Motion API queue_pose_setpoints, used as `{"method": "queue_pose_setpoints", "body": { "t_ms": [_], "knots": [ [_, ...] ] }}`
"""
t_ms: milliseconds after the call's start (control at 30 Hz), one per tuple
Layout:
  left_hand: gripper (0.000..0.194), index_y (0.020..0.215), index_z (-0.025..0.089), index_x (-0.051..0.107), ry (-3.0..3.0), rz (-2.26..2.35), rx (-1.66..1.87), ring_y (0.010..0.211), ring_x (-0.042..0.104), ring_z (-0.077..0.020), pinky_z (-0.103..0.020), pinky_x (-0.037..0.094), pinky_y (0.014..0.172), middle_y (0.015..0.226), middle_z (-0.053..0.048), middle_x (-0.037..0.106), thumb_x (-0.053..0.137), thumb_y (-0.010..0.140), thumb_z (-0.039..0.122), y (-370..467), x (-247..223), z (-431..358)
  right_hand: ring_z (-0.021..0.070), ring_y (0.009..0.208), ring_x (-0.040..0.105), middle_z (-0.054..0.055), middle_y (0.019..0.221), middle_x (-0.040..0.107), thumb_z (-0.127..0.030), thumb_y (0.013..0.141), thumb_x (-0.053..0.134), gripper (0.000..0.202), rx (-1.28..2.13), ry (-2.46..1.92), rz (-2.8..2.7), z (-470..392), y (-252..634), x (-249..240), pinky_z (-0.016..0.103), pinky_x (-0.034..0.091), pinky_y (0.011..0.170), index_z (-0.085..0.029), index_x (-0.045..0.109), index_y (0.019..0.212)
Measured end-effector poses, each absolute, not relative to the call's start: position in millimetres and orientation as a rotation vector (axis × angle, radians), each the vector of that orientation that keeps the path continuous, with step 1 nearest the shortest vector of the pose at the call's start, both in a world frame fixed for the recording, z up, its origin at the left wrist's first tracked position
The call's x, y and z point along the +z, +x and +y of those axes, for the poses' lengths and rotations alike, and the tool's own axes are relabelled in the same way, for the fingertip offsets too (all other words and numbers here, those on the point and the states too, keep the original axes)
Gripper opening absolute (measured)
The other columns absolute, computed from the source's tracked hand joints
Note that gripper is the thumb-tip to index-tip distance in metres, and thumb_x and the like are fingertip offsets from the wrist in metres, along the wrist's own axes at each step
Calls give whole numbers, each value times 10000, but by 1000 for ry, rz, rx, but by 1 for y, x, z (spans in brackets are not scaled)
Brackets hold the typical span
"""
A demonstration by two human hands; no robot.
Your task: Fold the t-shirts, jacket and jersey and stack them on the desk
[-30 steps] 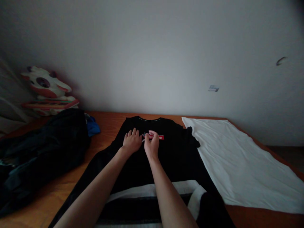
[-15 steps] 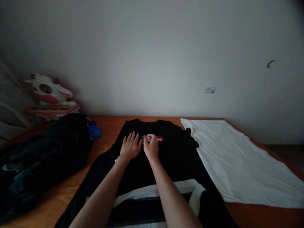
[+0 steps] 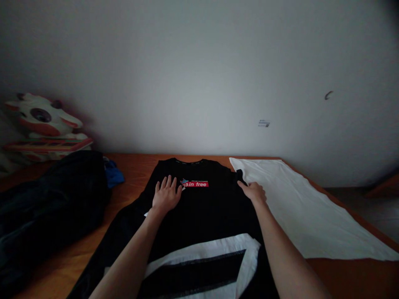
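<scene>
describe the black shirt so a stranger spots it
On the wooden surface below the pale wall, look between the crumpled dark clothing and flat white cloth. The black shirt lies spread there under the left hand, set apart by its red chest print.

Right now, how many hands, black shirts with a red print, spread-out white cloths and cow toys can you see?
Left hand and right hand: 2
Black shirt with red print: 1
Spread-out white cloth: 1
Cow toy: 1
Total: 5
</scene>
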State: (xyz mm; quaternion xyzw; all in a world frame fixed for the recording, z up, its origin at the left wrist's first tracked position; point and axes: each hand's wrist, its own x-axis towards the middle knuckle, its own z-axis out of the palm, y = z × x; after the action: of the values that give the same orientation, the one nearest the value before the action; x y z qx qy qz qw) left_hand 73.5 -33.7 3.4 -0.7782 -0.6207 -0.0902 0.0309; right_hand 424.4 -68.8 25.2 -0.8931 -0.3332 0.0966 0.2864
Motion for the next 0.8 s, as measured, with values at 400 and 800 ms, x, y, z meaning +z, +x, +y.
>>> {"method": "queue_pose_setpoints", "body": {
  "t_ms": [400,800],
  "knots": [
    [597,1495,132,513,-2405,-1910,-328,1500,361,-351,-574,284,1208,1600,-187,421,335,1027,456,72,3,-32,265,1142,647,97,1255,689,-63,764,577,394,-62,-1578,-2005,-79,364,13,421,484,962,-240,602,1115],
    [557,1456,135,543,-2389,-1971,-424,1479,391,-353,-572,274,1218,1583,-178,455,406,1010,439,73,9,-34,243,923,663,75,963,708,-195,920,528,160,-163,-1473,-1818,-107,368,-4,368,509,856,-232,637,1030]
  ]
}}
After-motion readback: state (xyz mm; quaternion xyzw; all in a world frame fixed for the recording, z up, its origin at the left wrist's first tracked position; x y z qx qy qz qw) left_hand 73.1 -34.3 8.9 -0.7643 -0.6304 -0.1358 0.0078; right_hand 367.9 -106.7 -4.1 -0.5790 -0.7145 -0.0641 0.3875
